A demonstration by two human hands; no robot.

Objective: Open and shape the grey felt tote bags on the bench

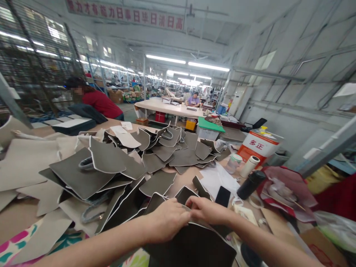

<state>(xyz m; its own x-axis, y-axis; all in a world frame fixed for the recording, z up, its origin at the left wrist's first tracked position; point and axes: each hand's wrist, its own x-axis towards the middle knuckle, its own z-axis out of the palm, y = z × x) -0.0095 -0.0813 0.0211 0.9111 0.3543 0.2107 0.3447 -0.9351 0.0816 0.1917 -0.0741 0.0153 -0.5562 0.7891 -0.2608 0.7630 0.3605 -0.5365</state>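
A dark grey-brown handbag panel [194, 246] with pale edges stands in front of me. My left hand [168, 220] is closed on its upper edge, fingers curled over. Right beside it, my right hand [204, 209] pinches the same edge, with its fingertips near the left hand's. What lies under the fingertips is hidden. Similar dark bag pieces [83, 174] with pale edges lie in a loose heap to the left, some with wrapped handles [86, 164]. More of them [185, 150] are piled farther back. Light beige pieces [23, 163] are spread at the far left.
To the right stand a black bottle [251, 185], a white bottle [249, 166], a lidded jar [233, 163] and an orange-and-white can [258, 146]. A phone [223, 196] lies near white paper [218, 178]. A person in red [101, 102] bends at the left; another [193, 99] sits behind.
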